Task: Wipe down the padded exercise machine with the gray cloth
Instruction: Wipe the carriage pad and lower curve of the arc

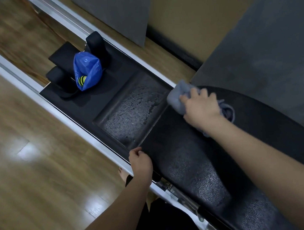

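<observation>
1. The padded exercise machine (199,169) is running diagonally across the view, a long black pad with a pebbled, leather-like skin, sitting between pale metal rails (86,137) over a glossy wood-plank floor (22,164). One recessed rectangular panel (132,111) is glistening with beaded moisture, so the wiping looks partly done, with the far end likely untouched.
2. The right hand (200,106) is pressing down on the gray cloth (178,98), fingers curled over it and gripping it against the pad's far edge, just beside the wet panel. A loose tail of the cloth is trailing out behind the wrist.
3. The left hand (140,162) is bracing on the near edge of the pad, fingers curled closed over the lip where it meets the rail.
4. A crinkled blue plastic bag (87,71), holding something striped yellow and black, is sitting at the far end between two rounded black shoulder blocks (95,42).
5. Risks, as a judgement: the trailing cloth tail may be snagging on the rail or dragging off the edge; a soft, bunched cloth may be skipping the panel's raised rim, leaving droplets pooled in its corners; wiping onward could be knocking the light bag over; and a slick wet pad may be letting the bracing hand slip.
</observation>
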`<move>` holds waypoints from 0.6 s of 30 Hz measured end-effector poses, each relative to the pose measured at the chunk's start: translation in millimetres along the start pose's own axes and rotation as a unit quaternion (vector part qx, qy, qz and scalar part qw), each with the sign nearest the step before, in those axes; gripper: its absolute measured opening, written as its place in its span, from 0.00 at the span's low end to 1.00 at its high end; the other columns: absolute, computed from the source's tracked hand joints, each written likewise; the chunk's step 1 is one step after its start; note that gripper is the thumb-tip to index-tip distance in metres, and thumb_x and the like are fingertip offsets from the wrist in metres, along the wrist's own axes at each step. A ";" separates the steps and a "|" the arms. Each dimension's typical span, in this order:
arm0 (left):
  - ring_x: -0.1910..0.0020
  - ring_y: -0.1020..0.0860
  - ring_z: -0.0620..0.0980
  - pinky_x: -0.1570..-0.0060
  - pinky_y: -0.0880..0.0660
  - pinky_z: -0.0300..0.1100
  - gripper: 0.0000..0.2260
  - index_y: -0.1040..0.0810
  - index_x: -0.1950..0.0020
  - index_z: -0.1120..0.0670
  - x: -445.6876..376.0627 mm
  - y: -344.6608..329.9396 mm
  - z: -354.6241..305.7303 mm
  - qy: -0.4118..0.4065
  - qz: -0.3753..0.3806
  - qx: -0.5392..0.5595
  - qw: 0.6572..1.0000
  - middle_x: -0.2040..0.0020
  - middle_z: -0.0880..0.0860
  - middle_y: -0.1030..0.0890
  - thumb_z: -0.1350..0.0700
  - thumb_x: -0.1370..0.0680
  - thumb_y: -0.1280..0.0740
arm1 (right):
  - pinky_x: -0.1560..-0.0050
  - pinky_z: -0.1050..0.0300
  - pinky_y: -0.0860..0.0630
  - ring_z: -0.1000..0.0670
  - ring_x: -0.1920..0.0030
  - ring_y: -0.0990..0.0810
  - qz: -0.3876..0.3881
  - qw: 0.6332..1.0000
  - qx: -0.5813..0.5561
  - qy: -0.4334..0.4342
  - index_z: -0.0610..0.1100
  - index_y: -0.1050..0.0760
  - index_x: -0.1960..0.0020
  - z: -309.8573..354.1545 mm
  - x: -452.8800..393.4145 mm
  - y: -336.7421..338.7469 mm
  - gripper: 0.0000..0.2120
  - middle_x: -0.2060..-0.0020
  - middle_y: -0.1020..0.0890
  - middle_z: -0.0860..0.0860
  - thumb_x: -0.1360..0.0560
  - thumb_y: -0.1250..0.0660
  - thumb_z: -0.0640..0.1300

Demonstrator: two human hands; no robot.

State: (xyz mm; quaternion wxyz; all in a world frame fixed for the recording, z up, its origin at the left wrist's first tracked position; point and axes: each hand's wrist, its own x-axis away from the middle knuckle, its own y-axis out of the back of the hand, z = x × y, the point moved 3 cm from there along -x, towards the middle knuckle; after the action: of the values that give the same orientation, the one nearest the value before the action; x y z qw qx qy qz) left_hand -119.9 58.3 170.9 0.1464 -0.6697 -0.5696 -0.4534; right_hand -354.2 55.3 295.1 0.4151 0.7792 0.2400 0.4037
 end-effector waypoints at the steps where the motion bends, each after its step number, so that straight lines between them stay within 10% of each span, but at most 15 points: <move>1: 0.52 0.26 0.49 0.55 0.35 0.41 0.10 0.25 0.41 0.53 -1.4 -0.5 -2.0 0.004 -0.003 0.009 1.000 0.44 0.54 0.22 0.58 0.18 0.44 | 0.45 0.43 0.34 0.38 0.39 0.32 0.006 0.999 -0.009 0.039 0.53 0.36 0.27 18.0 12.0 -1.3 0.28 0.34 0.32 0.44 0.26 0.35 0.52; 7: 0.47 0.23 0.57 0.36 0.28 0.53 0.09 0.26 0.49 0.54 -17.5 -4.4 -7.5 0.038 0.024 0.099 0.994 0.47 0.59 0.21 0.56 0.17 0.46 | 0.41 0.42 0.35 0.39 0.37 0.33 0.073 0.973 -0.064 0.207 0.55 0.36 0.27 104.8 71.4 -13.7 0.28 0.34 0.33 0.46 0.26 0.34 0.55; 18: 0.45 0.25 0.51 0.39 0.32 0.46 0.16 0.22 0.43 0.56 -28.2 -1.8 -7.1 -0.006 0.042 0.008 0.999 0.45 0.52 0.21 0.52 0.15 0.48 | 0.44 0.43 0.33 0.38 0.37 0.32 0.121 0.992 -0.034 -0.018 0.54 0.32 0.28 10.0 -53.1 -3.3 0.26 0.35 0.31 0.45 0.25 0.33 0.53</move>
State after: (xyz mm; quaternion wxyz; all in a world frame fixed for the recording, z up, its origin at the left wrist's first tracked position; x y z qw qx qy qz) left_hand -123.0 36.0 152.4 0.1675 -0.6944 -0.5454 -0.4384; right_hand -375.8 14.9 266.2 0.3937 0.7952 0.1229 0.4445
